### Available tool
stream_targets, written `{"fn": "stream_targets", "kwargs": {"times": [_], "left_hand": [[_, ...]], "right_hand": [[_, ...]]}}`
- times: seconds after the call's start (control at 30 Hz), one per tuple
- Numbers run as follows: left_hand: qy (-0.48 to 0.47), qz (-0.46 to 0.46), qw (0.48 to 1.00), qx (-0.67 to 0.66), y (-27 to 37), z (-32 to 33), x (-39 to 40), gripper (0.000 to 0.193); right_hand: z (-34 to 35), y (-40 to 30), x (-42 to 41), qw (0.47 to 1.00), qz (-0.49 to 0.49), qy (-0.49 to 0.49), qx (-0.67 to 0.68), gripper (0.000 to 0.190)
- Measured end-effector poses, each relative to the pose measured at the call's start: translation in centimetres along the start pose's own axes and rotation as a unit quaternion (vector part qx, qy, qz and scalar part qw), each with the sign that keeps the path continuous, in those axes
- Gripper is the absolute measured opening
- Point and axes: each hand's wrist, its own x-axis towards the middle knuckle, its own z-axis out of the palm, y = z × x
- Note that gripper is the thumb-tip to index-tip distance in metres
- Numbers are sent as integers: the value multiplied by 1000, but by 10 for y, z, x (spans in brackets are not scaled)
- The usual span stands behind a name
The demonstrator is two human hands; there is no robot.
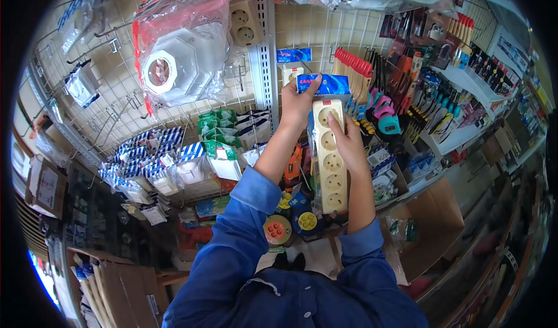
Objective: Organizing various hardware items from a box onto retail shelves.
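A cream socket strip (pixel 333 162) with several round outlets hangs upright between my hands, in clear packaging under a blue header card (pixel 335 85). My left hand (pixel 298 101) grips the card at its left end, thumb on its front. Around the strip's upper part, my right hand (pixel 348 142) is closed, its thumb near the top outlet. Just behind my left hand, another cream socket unit (pixel 291 72) hangs on the wire grid under a blue card (pixel 294 55). Red-topped wooden-looking brushes (pixel 353 66) hang to the right of the card.
Packs with blue-striped cards (pixel 148 153) and green cards (pixel 218 127) hang at left. Below are round cable reels (pixel 277 230). An open cardboard box (pixel 429 227) stands at lower right. Tape measures (pixel 389 125) and tools hang at right; bare hooks (pixel 109 35) project at upper left.
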Motion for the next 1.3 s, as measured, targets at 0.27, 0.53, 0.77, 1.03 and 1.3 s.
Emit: {"fn": "stream_targets", "kwargs": {"times": [0.27, 0.53, 0.77, 1.03, 1.3], "left_hand": [[16, 13, 997, 75, -14, -13, 20, 16], [41, 77, 981, 171, -41, -40, 94, 16], [110, 88, 955, 262, -61, -58, 147, 21], [159, 204, 901, 349, -59, -61, 146, 25], [25, 268, 869, 415, -38, -69, 33, 57]], "right_hand": [[6, 24, 20, 999, 33, -1, 25, 34], [26, 76, 100, 998, -25, -42, -40, 33], [44, 115, 157, 1000, -17, -22, 0, 36], [47, 133, 161, 999, -1, -22, 30, 41], [18, 106, 76, 989, 34, 109, 89, 47]]}}
